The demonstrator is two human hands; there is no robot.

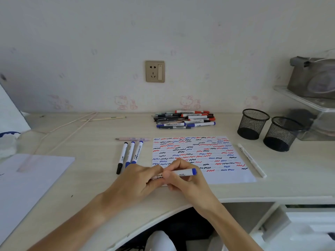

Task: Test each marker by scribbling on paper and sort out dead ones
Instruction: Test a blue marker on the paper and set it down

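A person sits at a pale wooden surface (94, 178), both hands meeting over the near left corner of a sheet of paper (226, 176). The left hand (134, 182) and right hand (183, 176) together hold one blue marker (183, 172) lying level just above the paper, its blue end pointing right. The fingers of both hands are curled and clamped around the barrel; whether its cap is on or coming off is hidden by the left hand.

The task looks well underway. The paper is almost filled with rows of short squiggles in blue, red and black, with only a bare strip left along the near edge. Three markers (129, 155), one black and two blue, lie side by side just left of the paper, and a pink pen (133, 139) lies crosswise beyond them. A white pen (252, 160) lies alone just right of the paper. A pile of markers (186, 119), red, blue and black, waits near the wall beyond the paper. Which group is tested, untested or dead cannot be told. Two black mesh cups (268, 129) at the far right appear empty.

Printing shows on the marker barrels, but it is too small and blurred to read, so no brand can be made out
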